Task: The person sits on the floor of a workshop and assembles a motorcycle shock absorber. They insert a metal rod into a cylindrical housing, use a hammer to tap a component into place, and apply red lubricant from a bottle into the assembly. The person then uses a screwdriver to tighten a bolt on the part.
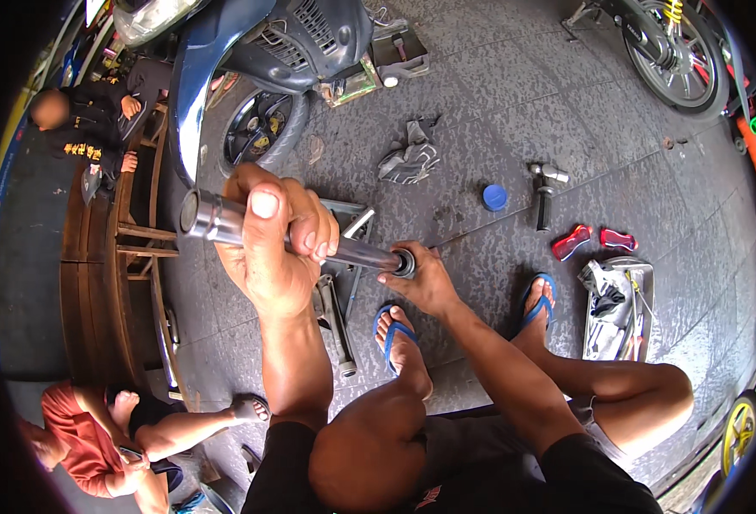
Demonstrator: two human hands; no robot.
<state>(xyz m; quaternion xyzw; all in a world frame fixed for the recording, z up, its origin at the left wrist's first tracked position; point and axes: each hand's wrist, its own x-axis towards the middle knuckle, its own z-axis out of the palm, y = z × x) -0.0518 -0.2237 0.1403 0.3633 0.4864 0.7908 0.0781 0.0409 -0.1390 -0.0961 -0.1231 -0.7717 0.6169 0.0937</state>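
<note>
Above the dark floor (481, 120), I see a metal tube (357, 251) slanting between the person's two hands. The left hand (277, 236) wraps round it near one end, thumb laid over, probably to bear its weight; the right hand (427, 281) grips the ringed far end, likely to keep it steady. A hammer (544, 206) and a metal tray (648, 300) lie rightward, presumably for easy reach.

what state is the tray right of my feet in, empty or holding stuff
Holding stuff: a crumpled dark bundle lies inside the tray.
</note>
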